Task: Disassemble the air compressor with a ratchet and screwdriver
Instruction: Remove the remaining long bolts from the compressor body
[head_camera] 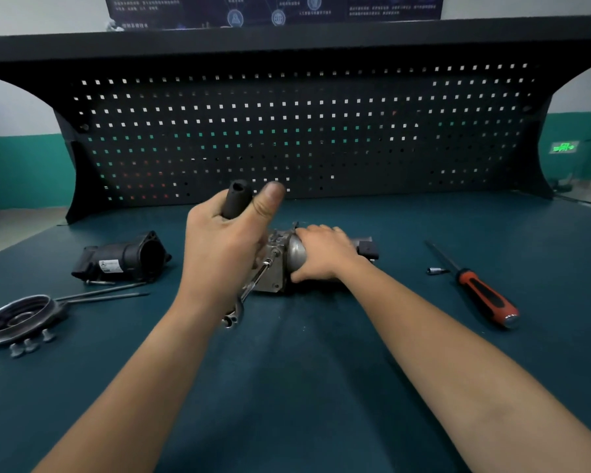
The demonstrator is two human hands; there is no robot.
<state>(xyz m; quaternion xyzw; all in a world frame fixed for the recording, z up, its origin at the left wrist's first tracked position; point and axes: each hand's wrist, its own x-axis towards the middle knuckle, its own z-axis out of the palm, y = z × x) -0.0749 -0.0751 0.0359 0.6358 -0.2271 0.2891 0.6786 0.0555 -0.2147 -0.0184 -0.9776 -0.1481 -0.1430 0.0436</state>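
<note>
So the air compressor (277,274) is lying on its side right in the middle of the frame, on the dark teal table (287,387). The right hand (325,254) is coming in from the lower right and holding it down, fingers curling over the rounded silver end and thumb hooking underneath, so it's properly grasping the body.

The left hand (226,240) is sitting just left of centre and clenching around the black grip of the ratchet (236,201), thumb sticking up beside the top of the handle. The chrome end is poking out below the wrist, and a shiny bar is running from there up and to the right into the square metal face of the compressor. I can't tell exactly what it's seated on, the hand is blocking that.

The screwdriver (485,295), red and black handle, is lying untouched on the right side of the frame, tip pointing toward the upper left, with a small socket (437,270) just beside its shaft.

Over on the left, a black housing (123,259) is sitting on the table, two long rods (106,291) are lying just below it, and in the lower left a round cover (17,317) is resting next to a few bolts (31,344). A black pegboard (287,131) is filling the back.
</note>
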